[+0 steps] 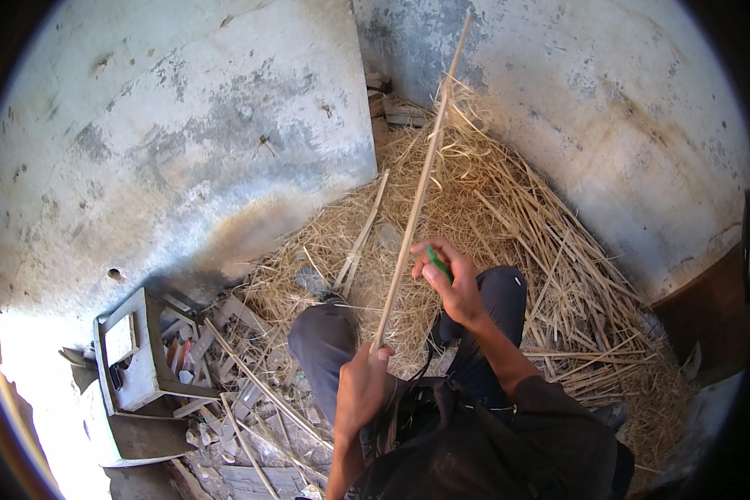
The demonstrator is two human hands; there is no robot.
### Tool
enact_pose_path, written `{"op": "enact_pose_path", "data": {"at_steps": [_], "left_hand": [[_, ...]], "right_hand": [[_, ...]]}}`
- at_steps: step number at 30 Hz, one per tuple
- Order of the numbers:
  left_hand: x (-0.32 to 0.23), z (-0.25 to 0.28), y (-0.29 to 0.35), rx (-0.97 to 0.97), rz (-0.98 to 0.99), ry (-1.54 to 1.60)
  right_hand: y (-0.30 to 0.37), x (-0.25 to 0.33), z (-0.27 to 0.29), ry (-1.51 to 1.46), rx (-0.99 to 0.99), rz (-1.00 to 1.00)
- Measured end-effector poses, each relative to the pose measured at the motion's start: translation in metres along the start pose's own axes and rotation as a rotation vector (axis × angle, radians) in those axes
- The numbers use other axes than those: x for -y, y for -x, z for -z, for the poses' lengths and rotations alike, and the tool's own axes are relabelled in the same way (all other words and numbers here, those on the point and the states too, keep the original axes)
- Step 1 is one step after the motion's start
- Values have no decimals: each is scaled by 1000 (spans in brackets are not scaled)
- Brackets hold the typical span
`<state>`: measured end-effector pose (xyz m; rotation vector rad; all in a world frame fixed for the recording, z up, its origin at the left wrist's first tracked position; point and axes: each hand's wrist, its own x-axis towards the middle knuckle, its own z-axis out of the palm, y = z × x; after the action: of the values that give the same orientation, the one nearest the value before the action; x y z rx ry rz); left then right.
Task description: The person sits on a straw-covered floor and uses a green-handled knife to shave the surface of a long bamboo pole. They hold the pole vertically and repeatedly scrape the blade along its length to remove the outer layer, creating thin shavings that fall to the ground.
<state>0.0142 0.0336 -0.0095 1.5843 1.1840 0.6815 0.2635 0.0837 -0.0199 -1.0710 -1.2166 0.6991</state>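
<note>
Strip of pale, bamboo-like wood (425,179) slanting away from our lap

Our left hand (362,387) is closed around the strip's near end, low between our dark-trousered knees (319,337). We judge that this end hold leaves most of the length free and within reach of the other hand. The strip rises from there to the far side, passing over a heap of straw-coloured, curling shavings (467,171).

Our right hand (460,293) grasps a small, bright-green, narrow object (439,263), its fingertips just beside the strip; we cannot tell whether they touch it. Fingers hide part of the green object, so its kind stays unclear. Holding it this close probably lets us bring it to the wood with little effort.

Long, thin, pale sticks (571,267) lie to the right, roughly lined up, perhaps to keep them apart from the shavings. An open, whitish, boxy cabinet (146,367) stands left.
</note>
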Motion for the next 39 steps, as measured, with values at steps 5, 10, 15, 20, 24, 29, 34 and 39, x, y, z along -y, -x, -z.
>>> {"op": "enact_pose_path", "data": {"at_steps": [5, 10, 15, 20, 24, 29, 34, 39], "left_hand": [[-13, -1, -8, -183, -86, 99], [-16, -3, -11, -229, -105, 153], [-16, -6, -14, -253, -121, 194], [-23, -3, -11, -233, -74, 183], [-24, -4, -11, -248, -87, 208], [-23, -3, -7, -238, -57, 186], [-23, -2, -6, -228, -83, 199], [-17, -2, -5, -207, -75, 225]], "right_hand": [[21, 9, -3, 461, 150, 257], [26, 14, -9, 511, 202, 352], [27, 10, -9, 511, 274, 410], [26, 14, -10, 549, 247, 473], [22, 18, -11, 565, 227, 510], [19, 16, -11, 547, 208, 521], [19, 16, -7, 618, 246, 507], [15, 19, -7, 619, 214, 553]]}}
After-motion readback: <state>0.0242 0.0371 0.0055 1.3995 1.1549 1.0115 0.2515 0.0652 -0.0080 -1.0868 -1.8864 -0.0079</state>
